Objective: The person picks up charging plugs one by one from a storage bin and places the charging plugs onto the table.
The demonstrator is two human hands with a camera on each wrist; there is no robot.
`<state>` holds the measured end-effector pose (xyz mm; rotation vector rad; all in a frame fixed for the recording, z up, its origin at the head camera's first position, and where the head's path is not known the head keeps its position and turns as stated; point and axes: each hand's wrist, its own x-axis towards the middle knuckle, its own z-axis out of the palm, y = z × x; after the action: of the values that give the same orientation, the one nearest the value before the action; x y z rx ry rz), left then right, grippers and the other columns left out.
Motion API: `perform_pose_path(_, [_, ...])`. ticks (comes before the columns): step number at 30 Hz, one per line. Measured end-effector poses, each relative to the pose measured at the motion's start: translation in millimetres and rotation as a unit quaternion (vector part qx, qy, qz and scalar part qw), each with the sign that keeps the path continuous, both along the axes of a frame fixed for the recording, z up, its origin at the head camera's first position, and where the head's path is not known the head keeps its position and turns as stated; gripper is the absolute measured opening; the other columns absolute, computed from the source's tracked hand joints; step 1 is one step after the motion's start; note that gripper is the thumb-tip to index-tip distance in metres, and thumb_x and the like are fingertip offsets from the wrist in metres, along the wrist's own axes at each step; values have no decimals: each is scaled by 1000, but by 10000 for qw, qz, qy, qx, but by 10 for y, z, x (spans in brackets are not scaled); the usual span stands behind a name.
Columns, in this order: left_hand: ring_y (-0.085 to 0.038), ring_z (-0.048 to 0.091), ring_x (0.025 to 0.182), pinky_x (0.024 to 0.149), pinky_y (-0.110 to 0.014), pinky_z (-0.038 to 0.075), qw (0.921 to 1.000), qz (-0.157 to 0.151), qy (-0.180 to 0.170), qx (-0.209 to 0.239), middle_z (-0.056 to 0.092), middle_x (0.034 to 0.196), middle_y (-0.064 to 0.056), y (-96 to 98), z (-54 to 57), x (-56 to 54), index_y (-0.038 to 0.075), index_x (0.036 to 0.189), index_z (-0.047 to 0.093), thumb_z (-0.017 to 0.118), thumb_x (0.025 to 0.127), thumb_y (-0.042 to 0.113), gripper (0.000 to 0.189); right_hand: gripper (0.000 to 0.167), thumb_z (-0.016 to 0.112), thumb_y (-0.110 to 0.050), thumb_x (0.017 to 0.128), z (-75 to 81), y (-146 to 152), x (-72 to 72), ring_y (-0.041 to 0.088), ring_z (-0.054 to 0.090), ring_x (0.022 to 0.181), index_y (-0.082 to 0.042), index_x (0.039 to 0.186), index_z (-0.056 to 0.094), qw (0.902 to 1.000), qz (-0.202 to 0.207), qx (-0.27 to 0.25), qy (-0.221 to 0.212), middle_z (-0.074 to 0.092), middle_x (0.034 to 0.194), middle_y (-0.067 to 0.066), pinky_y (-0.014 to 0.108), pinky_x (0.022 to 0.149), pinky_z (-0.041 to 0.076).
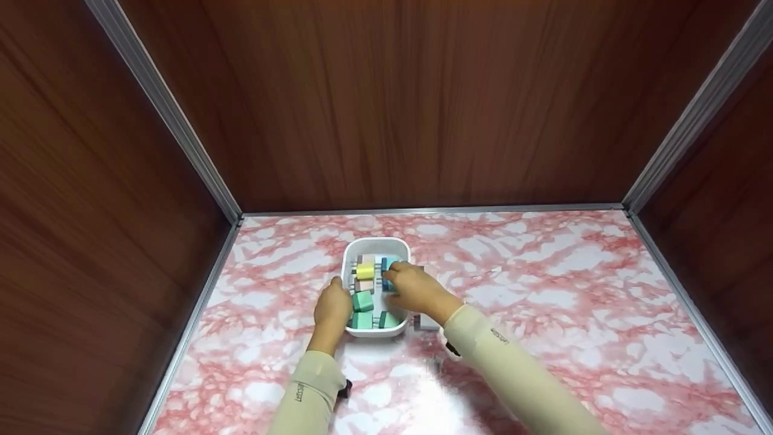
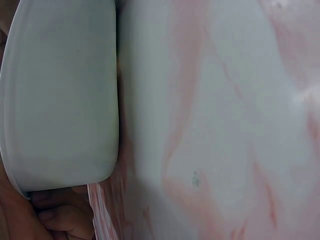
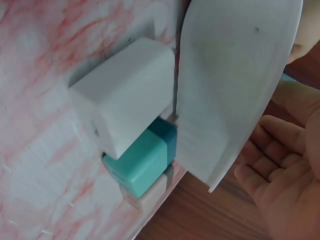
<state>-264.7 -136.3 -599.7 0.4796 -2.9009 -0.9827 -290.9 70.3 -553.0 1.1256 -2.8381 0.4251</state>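
A white plastic bin [image 1: 375, 243] holds several plug-in charger adapters with metal prongs. Among them are a yellow adapter [image 1: 365, 272], a pale pink one [image 1: 365, 285] and mint-green ones [image 1: 363, 301] at the near end. My left hand [image 1: 333, 305] grips the bin's left side, fingers at the rim. My right hand [image 1: 416, 290] reaches over the right wall, its thumb and fingertips pinching a teal-and-blue adapter [image 1: 385, 275] inside. The palm hides part of that adapter. In the right wrist view, the right hand's curled fingers [image 3: 272, 145] show beyond the rim.
Outside the bin's right wall stand a white adapter [image 3: 125, 95], a turquoise one [image 3: 142, 160] and a pinkish one [image 3: 155, 195] in a row. Brown wood-grain panels [image 1: 423, 109] with metal edges enclose the pink-and-white marbled table [image 1: 543, 290] at the back and sides.
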Motion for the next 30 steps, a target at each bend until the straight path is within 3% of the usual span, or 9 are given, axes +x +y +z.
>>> perform_pose_path(9, [-39, 69, 109, 87, -56, 53, 10000, -25, -30, -15, 71, 118, -22, 0, -9, -4, 2, 134, 58, 52, 102, 16, 35, 41, 82, -23, 83, 2, -78, 121, 25, 65, 104, -4, 118, 72, 9973, 16, 344, -646, 66, 115, 8, 40, 93, 54])
perform_pose_path(16, [-41, 70, 106, 86, -57, 53, 9999, -21, 105, 25, 72, 116, -24, -4, 0, 9, 0, 136, 58, 53, 101, 16, 38, 36, 88, -25, 73, -21, -116, 188, 19, 58, 86, -7, 102, 75, 9952, 10, 440, -875, 63, 101, 3, 39, 83, 54])
perform_pose_path(30, [-40, 70, 105, 82, -58, 54, 10000, -12, 25, -32, 72, 115, -23, 2, 0, -6, 1, 133, 58, 52, 102, 16, 35, 17, 85, -15, 72, -30, -167, 263, 17, 52, 70, -11, 77, 69, 9960, 118, 472, -750, 64, 85, 2, 40, 70, 53])
